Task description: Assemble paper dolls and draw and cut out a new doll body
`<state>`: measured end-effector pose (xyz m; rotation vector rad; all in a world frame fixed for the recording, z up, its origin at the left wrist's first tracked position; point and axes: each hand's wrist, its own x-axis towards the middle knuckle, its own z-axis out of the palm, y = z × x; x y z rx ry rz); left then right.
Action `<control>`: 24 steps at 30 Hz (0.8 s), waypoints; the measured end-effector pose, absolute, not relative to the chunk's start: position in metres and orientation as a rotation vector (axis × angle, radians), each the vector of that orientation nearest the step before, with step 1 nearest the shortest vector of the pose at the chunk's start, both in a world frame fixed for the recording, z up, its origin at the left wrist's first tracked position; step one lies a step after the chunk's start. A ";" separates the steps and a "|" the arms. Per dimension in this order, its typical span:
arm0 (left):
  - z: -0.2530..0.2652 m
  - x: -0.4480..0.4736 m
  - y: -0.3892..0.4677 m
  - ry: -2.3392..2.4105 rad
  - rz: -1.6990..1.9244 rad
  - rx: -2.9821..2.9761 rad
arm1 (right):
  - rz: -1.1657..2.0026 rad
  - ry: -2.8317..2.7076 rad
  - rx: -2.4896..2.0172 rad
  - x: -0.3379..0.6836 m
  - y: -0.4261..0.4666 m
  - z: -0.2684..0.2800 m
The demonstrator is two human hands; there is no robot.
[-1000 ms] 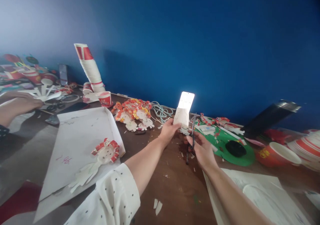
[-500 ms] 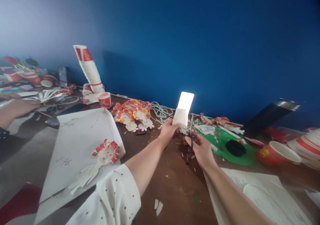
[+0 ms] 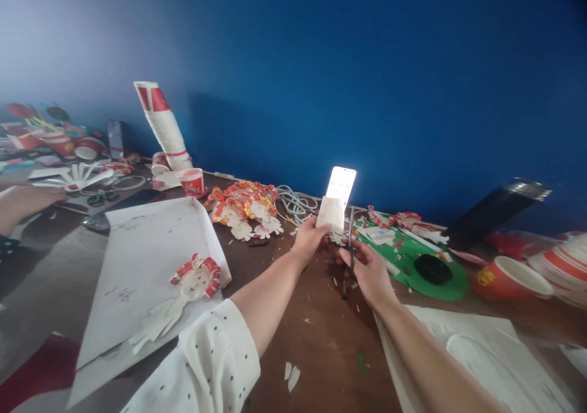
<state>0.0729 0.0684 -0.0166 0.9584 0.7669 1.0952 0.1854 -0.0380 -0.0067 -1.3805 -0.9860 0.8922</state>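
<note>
Between the thumb and fingers of my left hand is a small piece of white paper, held upright in front of a lit phone. My right hand is closed around the handles of a pair of scissors. Their blades point up, just right of the paper and apart from it. On the white box lid to my left lies a paper figure with a red curled fringe. Behind my left hand is a pile of similar figures.
A leaning stack of paper cups stands by the wall. To the right are a green sheet, a black flask, a red cup and white papers. Another person's hand reaches in at far left.
My hands and the paper have hardly moved. At far left, the other person's hand has shifted a little to the left, away from the white cut strips.
</note>
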 end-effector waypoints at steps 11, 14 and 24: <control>-0.021 0.076 0.072 0.700 1.142 0.898 | 0.984 -0.987 -1.366 0.191 -0.036 -0.017; -0.018 0.076 0.069 0.661 1.155 0.841 | 0.990 -0.987 -1.372 0.190 -0.036 -0.015; -0.009 0.077 0.064 0.597 1.169 0.740 | 1.036 -1.027 -1.480 0.183 -0.041 0.001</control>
